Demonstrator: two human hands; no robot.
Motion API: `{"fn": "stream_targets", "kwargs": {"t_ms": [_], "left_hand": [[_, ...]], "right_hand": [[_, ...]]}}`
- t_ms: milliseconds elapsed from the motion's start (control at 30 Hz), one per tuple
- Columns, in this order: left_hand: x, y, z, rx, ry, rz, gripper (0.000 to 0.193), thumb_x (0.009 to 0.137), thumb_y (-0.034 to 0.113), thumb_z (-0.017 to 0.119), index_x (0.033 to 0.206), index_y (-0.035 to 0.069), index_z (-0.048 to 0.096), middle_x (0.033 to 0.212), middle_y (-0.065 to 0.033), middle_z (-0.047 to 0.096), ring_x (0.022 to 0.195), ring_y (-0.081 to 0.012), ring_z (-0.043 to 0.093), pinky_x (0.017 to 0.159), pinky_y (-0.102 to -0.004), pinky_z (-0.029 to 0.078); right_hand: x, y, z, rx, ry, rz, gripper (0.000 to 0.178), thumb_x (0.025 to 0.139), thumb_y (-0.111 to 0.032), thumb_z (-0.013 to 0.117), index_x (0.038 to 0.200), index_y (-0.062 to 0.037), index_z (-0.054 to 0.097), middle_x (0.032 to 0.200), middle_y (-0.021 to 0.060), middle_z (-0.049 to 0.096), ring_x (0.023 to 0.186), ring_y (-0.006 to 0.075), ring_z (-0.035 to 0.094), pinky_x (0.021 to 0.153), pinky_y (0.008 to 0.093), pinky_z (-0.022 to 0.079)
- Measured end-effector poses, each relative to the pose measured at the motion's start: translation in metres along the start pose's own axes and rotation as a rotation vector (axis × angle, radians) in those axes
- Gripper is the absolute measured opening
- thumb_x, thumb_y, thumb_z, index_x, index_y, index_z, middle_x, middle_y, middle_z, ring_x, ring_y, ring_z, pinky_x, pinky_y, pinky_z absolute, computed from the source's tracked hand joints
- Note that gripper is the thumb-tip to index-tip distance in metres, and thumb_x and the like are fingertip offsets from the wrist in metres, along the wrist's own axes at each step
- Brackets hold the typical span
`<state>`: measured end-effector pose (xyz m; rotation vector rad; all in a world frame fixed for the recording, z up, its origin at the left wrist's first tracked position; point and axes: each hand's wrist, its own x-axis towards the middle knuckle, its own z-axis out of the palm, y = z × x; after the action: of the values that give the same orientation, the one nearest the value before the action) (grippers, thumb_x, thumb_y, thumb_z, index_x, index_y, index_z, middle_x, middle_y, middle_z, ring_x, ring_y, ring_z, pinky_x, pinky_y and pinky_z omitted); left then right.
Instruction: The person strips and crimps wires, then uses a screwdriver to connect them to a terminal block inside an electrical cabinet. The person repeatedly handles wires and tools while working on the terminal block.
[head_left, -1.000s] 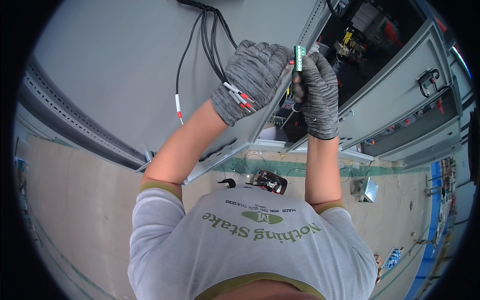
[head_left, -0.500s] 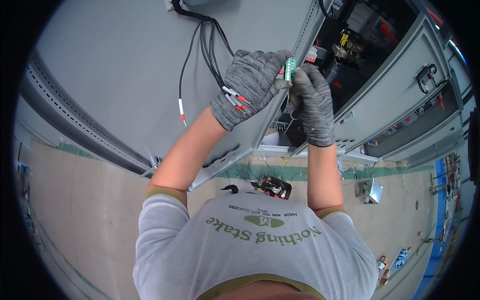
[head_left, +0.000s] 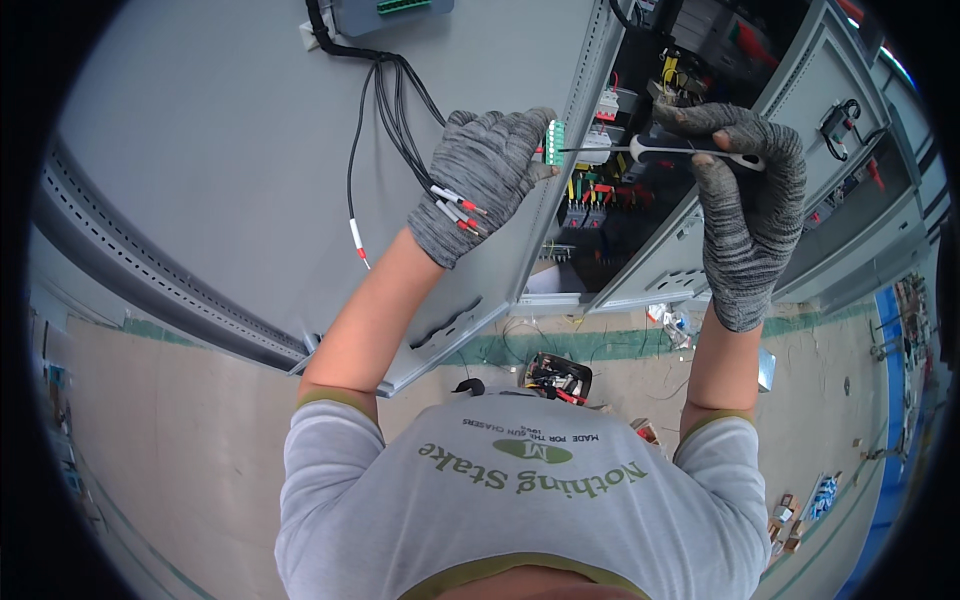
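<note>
My left hand (head_left: 482, 170), in a grey knit glove, pinches a small green terminal plug (head_left: 555, 143). A red-sleeved wire end shows at the plug's left side, partly hidden by the fingers. Out to the right, my gloved right hand (head_left: 752, 200) grips a screwdriver (head_left: 660, 148) by its dark and white handle. The thin shaft points left, its tip at the plug; whether it sits in a screw is too small to tell. Several black wires (head_left: 395, 125) hang beside my left hand, some crossing its wrist. Their white-marked, red-sleeved ends (head_left: 460, 208) lie over the glove.
A grey cabinet door (head_left: 250, 130) stands behind my left hand. Right of its edge, the cabinet interior holds breakers (head_left: 607, 103) and coloured wiring. A grey device (head_left: 392, 15) with a green socket is at the top. On the floor lies an open tool bag (head_left: 558, 378).
My right hand has moved right, away from the plug, and the screwdriver now shows, reaching back to it. The plug and my left hand appear slightly further left and remain together.
</note>
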<state>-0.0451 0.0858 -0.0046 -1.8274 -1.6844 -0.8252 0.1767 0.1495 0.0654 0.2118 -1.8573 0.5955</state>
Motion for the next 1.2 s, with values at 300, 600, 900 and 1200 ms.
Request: {"fn": "stream_targets", "kwargs": {"t_ms": [300, 600, 900, 1200], "left_hand": [[0.001, 0.0, 0.0, 0.064, 0.005, 0.027, 0.049, 0.084, 0.037, 0.065, 0.124, 0.009, 0.056, 0.099, -0.0094, 0.067, 0.09, -0.0259, 0.062, 0.084, -0.0419, 0.043], [0.001, -0.002, 0.003, 0.069, -0.002, 0.047, 0.05, 0.083, 0.035, 0.065, 0.124, 0.009, 0.055, 0.102, -0.0086, 0.066, 0.091, -0.0261, 0.061, 0.084, -0.0423, 0.042], [0.004, -0.005, 0.006, 0.085, -0.003, 0.057, 0.047, 0.083, 0.031, 0.065, 0.122, 0.008, 0.056, 0.101, -0.0105, 0.065, 0.092, -0.0271, 0.061, 0.086, -0.0433, 0.041], [0.005, -0.004, 0.002, 0.142, 0.04, 0.108, 0.046, 0.084, 0.036, 0.06, 0.121, 0.008, 0.056, 0.096, -0.0092, 0.066, 0.09, -0.0245, 0.062, 0.084, -0.0413, 0.042]], "right_hand": [[0.0, -0.002, 0.008, -0.137, 0.011, 0.044, 0.024, 0.085, 0.007, 0.063, 0.104, -0.0026, 0.052, 0.103, 0.0125, 0.063, 0.1, 0.0219, 0.065, 0.089, 0.0327, 0.053], [0.014, -0.028, 0.012, -0.758, -0.27, -0.03, 0.023, 0.08, -0.004, 0.074, 0.098, -0.0024, 0.06, 0.094, 0.0105, 0.065, 0.086, 0.0184, 0.067, 0.073, 0.0287, 0.055], [0.037, -0.042, 0.009, -0.799, -0.585, -0.14, 0.026, 0.077, 0.001, 0.069, 0.101, -0.0026, 0.063, 0.097, 0.0139, 0.063, 0.089, 0.0304, 0.066, 0.078, 0.0352, 0.055], [0.037, -0.038, 0.006, -0.727, -0.621, -0.186, 0.025, 0.078, -0.003, 0.069, 0.102, -0.004, 0.064, 0.098, 0.0144, 0.064, 0.088, 0.03, 0.066, 0.076, 0.0355, 0.056]]}}
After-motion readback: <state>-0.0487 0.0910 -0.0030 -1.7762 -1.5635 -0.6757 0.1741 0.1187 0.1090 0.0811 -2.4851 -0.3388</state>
